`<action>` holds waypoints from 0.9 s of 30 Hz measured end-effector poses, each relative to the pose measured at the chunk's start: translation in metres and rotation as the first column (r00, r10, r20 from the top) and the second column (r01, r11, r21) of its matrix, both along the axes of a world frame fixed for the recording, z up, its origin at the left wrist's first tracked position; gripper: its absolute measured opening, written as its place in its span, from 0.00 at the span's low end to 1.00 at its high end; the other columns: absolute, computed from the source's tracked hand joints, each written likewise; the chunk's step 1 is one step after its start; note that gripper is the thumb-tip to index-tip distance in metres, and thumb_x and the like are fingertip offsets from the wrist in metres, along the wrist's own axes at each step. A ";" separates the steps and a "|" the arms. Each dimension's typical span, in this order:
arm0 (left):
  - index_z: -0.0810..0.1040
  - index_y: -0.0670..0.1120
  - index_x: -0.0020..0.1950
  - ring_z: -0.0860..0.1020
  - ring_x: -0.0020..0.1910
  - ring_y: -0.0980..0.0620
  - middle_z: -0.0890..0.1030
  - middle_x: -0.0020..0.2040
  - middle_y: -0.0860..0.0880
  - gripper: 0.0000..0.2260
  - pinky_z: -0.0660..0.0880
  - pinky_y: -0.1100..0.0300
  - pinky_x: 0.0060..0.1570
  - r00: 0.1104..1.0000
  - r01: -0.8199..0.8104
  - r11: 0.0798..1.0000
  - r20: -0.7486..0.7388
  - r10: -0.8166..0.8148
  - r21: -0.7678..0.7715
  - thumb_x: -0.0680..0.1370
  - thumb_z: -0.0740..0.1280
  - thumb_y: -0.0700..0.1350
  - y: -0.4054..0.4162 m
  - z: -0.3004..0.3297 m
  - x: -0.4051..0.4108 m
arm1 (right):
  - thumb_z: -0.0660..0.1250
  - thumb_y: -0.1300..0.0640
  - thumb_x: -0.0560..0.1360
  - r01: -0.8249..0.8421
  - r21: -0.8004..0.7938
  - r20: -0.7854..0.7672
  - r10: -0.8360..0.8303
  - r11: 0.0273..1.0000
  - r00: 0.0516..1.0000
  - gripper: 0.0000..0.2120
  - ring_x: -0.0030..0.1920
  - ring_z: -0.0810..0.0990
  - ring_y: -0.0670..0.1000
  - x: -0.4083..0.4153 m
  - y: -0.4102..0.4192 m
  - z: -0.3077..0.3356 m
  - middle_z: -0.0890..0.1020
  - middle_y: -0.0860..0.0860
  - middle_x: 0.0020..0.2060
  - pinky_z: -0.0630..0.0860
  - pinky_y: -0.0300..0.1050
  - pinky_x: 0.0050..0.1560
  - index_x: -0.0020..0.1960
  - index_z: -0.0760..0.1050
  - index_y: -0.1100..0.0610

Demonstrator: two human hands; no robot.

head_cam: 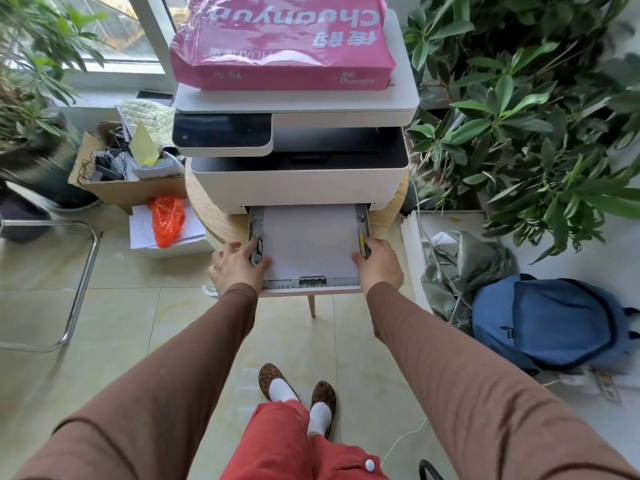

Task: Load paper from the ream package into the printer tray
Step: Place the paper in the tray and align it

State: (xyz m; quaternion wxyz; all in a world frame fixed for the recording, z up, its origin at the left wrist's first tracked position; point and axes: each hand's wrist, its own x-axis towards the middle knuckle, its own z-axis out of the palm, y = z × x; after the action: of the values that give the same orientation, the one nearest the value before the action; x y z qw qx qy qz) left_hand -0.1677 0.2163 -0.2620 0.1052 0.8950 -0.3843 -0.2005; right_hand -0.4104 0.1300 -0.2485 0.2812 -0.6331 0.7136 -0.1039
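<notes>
**Both hands on the paper tray**

The left hand (pixel 239 266) grips the left side rail of the grey pull-out plastic printer tray (pixel 311 283), thumb on the paper and fingers spread outside the rail. The right hand (pixel 379 266) closes on the right rail the same way, beside a small yellow tab.

Between the two hands lies a flat stack of white paper (pixel 310 239), already sitting in the tray. Its far end goes under the white box-shaped printer (pixel 298 185).

Far above the fingers, on the printer lid, rests the pink plastic-wrapped ream package (pixel 284 43).

The step looks like sliding the tray back in. To do it well, push with both hands evenly so the tray goes straight. Keep the sheets flat, and move thumbs away before the tray shuts.
</notes>
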 end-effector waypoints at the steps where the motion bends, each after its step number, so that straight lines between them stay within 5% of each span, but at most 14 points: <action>1: 0.74 0.62 0.71 0.65 0.70 0.43 0.72 0.72 0.49 0.25 0.63 0.47 0.66 1.000 -0.004 1.000 -0.007 0.004 -0.003 0.74 0.68 0.61 0.000 -0.001 0.000 | 0.66 0.51 0.79 0.012 0.002 0.012 -0.012 1.000 1.000 0.21 0.63 0.76 0.53 0.000 0.001 0.000 0.75 0.49 0.68 0.71 0.46 0.53 0.71 0.73 0.47; 27: 0.73 0.63 0.72 0.67 0.70 0.47 0.76 0.70 0.53 0.24 0.64 0.48 0.62 0.999 -0.030 0.998 -0.033 0.029 -0.047 0.75 0.67 0.61 0.000 -0.005 -0.004 | 0.65 0.53 0.79 0.006 -0.045 0.007 -0.005 0.999 1.000 0.20 0.59 0.80 0.53 -0.001 0.004 0.000 0.80 0.46 0.64 0.72 0.44 0.49 0.70 0.75 0.44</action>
State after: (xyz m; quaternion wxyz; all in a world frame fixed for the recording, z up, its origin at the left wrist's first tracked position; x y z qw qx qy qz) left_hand -0.1717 0.2164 -0.2667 0.1356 0.8944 -0.3740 -0.2043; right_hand -0.4110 0.1345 -0.2484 0.2690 -0.6370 0.7119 -0.1229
